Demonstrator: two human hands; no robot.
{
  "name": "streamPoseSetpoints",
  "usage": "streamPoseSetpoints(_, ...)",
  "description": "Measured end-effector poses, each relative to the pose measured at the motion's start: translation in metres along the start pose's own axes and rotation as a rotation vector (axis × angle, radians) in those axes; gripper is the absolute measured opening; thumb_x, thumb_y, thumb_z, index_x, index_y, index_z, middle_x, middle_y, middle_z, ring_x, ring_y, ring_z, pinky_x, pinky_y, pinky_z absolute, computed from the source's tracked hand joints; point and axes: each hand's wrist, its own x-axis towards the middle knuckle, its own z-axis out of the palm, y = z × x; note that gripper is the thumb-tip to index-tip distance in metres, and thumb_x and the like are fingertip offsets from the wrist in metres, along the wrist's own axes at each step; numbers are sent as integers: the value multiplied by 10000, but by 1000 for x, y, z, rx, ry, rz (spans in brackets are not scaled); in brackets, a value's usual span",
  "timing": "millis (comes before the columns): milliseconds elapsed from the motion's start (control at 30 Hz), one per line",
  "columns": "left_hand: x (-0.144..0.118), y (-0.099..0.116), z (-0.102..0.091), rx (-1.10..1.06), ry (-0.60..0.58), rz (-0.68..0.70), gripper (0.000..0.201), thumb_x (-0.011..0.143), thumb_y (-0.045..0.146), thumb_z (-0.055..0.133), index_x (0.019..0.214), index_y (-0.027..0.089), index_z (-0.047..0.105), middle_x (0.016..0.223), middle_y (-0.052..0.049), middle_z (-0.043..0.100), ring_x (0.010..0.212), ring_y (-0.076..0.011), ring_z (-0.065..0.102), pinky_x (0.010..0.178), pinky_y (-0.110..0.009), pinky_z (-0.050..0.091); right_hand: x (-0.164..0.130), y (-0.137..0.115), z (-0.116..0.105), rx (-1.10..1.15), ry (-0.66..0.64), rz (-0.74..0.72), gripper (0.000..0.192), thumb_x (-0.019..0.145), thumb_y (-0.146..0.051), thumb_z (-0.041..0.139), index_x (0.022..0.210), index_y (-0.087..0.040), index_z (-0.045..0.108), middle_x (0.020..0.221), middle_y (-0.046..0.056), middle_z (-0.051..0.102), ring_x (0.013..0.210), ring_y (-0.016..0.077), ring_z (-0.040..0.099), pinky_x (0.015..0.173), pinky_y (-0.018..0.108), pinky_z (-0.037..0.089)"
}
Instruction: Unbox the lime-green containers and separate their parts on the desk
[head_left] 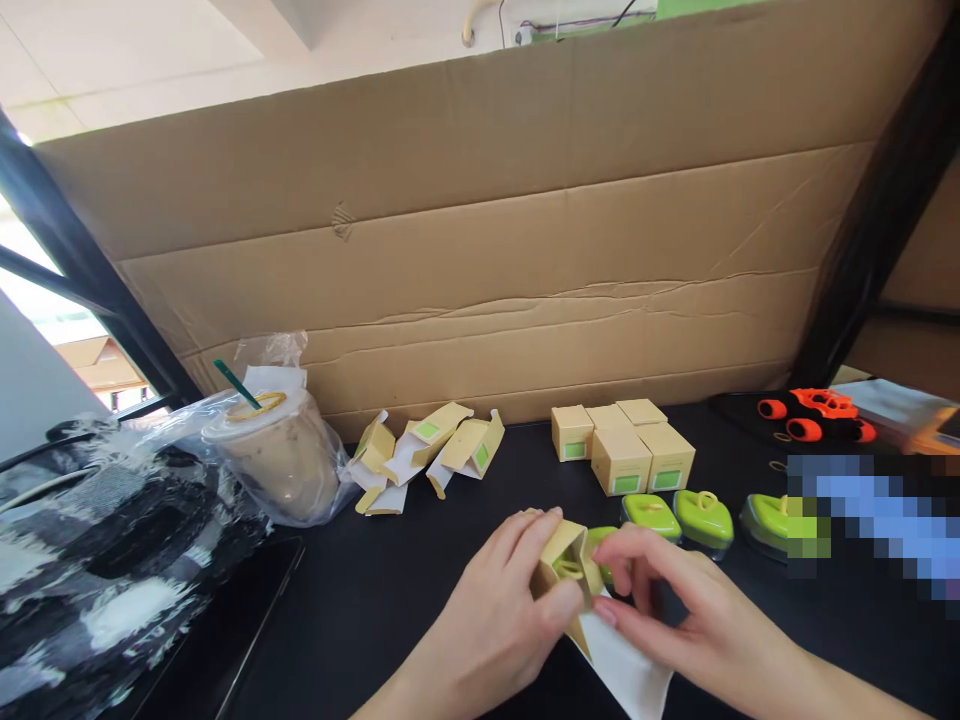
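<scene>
My left hand (501, 598) is wrapped round a small tan cardboard box (564, 540), its open end facing me. Inside it shows a green item with a pale yellow-green loop (570, 569). A long white-lined flap (626, 660) hangs from the box towards me. My right hand (679, 600) has its thumb and index finger at the right edge of the opening, on a side flap; its other fingers curl behind. Just beyond lie several green-topped items with loops, among them one (651, 515), another (703, 522) and one farther right (772, 524); one more (600, 545) is partly hidden by my right fingers.
Several closed tan boxes (622, 462) stand grouped at the back. Opened boxes (427, 445) lie left of them. A bagged drink cup (281, 455), crumpled black-and-white plastic (112, 570) and a dark flat panel (247, 620) are left. An orange toy car (817, 412) sits back right.
</scene>
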Motion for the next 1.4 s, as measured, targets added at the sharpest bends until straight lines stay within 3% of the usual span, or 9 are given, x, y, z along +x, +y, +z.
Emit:
streamPoseSetpoints(133,4,5,-2,107,157,139,183,792,20,430,755,172,524,1137,-157,627,1118,-245,580,900,-387,552,1,1,0,-77,66,-26,184,857,-202,560,987,-243,437,696,-60,496,490,82,532,441,192,428)
streamPoseSetpoints(333,0,-1,0,-71,226,-18,150,785,38,453,753,183,472,1083,-151,594,1067,-236,594,823,-366,586,8,2,-15,-338,179,-313,240,898,-96,417,1083,-223,502,883,51,570,728,149,603,605,268,524)
streamPoseSetpoints(433,1,1,-1,-73,219,34,170,809,35,446,735,188,464,1040,-127,598,1085,-230,579,862,-373,571,11,1,-15,-513,177,-421,221,893,-145,487,1095,-195,561,967,94,605,832,191,626,687,319,553)
streamPoseSetpoints(600,4,5,-1,-143,162,60,173,818,20,448,850,188,473,1091,-136,592,1127,-232,555,902,-383,544,10,-2,-12,-403,214,-461,122,895,-161,523,987,-192,597,1045,103,618,989,211,610,806,350,539)
streamPoseSetpoints(767,-2,-16,4,-402,167,-157,493,766,79,542,1161,246,298,1200,-143,521,1126,-227,568,850,-383,542,35,-3,-28,-187,194,-174,93,947,-235,441,971,-220,530,1177,100,608,1188,228,528,948,419,478)
streamPoseSetpoints(900,-10,-40,6,-305,125,-261,505,779,112,533,1202,219,277,1192,-150,521,1139,-262,564,882,-428,506,69,11,-43,-65,189,41,176,996,-316,287,971,-224,436,863,21,640,790,148,656,674,278,554)
streamPoseSetpoints(1100,-13,-54,11,-580,44,-725,537,718,280,673,1116,214,320,1137,-112,537,1061,-282,595,907,-489,462,89,44,-43,-248,151,18,201,982,-338,307,904,-219,450,735,-8,574,660,152,577,618,290,507)
streamPoseSetpoints(1300,0,-46,12,-1427,329,-1150,603,658,297,774,1037,220,310,1043,-84,615,944,-226,644,874,-413,493,75,55,-28,-429,-10,-107,207,934,-254,419,764,-214,531,759,31,632,813,222,614,911,501,437)
streamPoseSetpoints(1400,6,-39,5,-1679,382,-1246,514,733,285,730,1086,207,366,1028,-80,645,933,-209,650,872,-387,492,71,52,-28,-463,-76,-152,217,938,-243,417,785,-214,567,751,23,651,804,215,635,953,526,417)
